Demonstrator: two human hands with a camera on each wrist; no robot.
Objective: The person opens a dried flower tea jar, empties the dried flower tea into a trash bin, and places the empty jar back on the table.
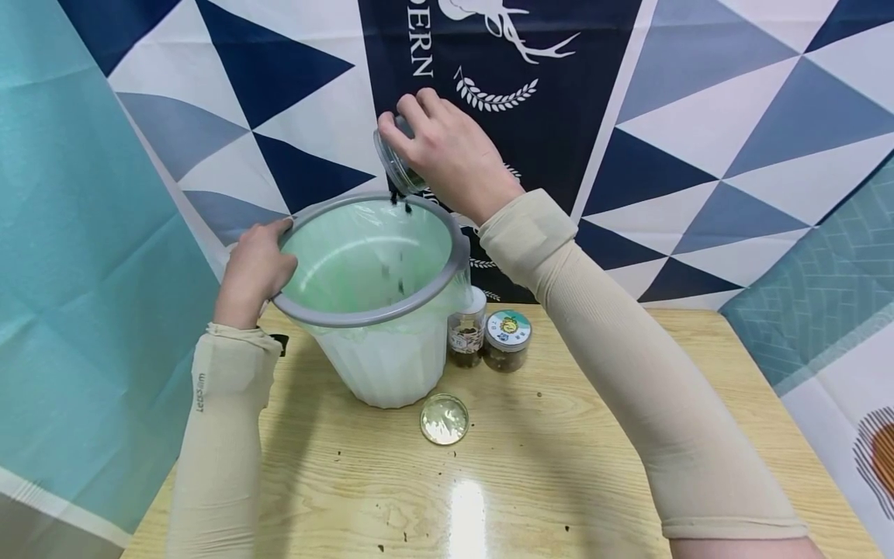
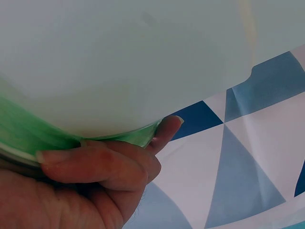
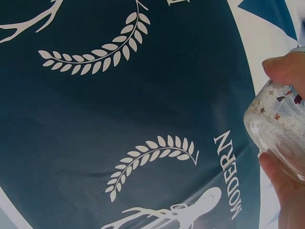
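A white bin [image 1: 380, 361] with a grey rim [image 1: 363, 314] and a green liner stands tilted on the wooden table. My left hand [image 1: 254, 268] grips the rim on its left side; in the left wrist view its fingers [image 2: 95, 164] curl over the liner edge. My right hand [image 1: 440, 151] holds a clear jar [image 1: 400, 167] mouth-down over the far rim of the bin. Dark bits fall from it into the liner. The right wrist view shows the jar [image 3: 279, 131] with flecks stuck to its inside.
A loose round lid [image 1: 444, 419] lies on the wooden table [image 1: 559, 466] in front of the bin. Two small closed jars [image 1: 466, 335] [image 1: 507, 340] stand right of it. Small crumbs dot the tabletop. A patterned cloth hangs behind.
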